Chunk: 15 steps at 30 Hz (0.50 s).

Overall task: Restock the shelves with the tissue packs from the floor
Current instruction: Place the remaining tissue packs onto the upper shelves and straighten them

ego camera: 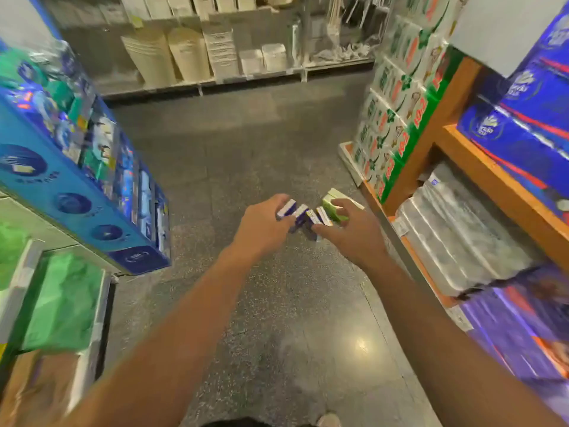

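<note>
Both my arms reach forward over the aisle floor. Between the hands is a short row of small tissue packs, blue and white ones [303, 214] on the left and a green and white one [332, 208] on the right. My left hand [261, 224] grips the left end of the row, fingers curled round a blue pack [287, 208]. My right hand [354, 232] holds the right end, fingers curled over the green pack. The view is blurred, so I cannot tell whether the packs touch the floor.
An orange wooden shelf [492, 180] on the right holds blue tissue boxes [523, 131] and clear-wrapped rolls [462, 229]. Green and white packs [397, 118] are stacked at its far end. A blue display stand [77, 192] stands on the left. White bins [172, 57] line the back shelf.
</note>
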Tool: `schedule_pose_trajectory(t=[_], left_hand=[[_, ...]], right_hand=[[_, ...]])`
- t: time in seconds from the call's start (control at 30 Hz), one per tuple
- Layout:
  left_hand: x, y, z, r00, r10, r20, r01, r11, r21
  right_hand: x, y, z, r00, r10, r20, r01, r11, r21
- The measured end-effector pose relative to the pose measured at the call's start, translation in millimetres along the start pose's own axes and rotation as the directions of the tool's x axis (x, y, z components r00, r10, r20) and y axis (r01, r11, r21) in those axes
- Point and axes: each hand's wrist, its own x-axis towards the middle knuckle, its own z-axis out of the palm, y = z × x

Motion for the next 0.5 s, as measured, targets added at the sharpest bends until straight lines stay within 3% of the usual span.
schedule_pose_trajectory(t=[0.2, 0.5], left_hand=[[91, -4, 52, 0.987, -0.080, 0.139, 0.080, 0.997, 0.006], [315, -89, 102, 0.942, -0.158, 0.297, 0.123, 0.983, 0.134]], right_hand=[[79, 75, -8, 0.982, 0.188, 0.013, -0.188, 0.982, -0.027], [281, 128, 69, 0.941, 0.338, 0.024, -0.337, 0.941, -0.027]])
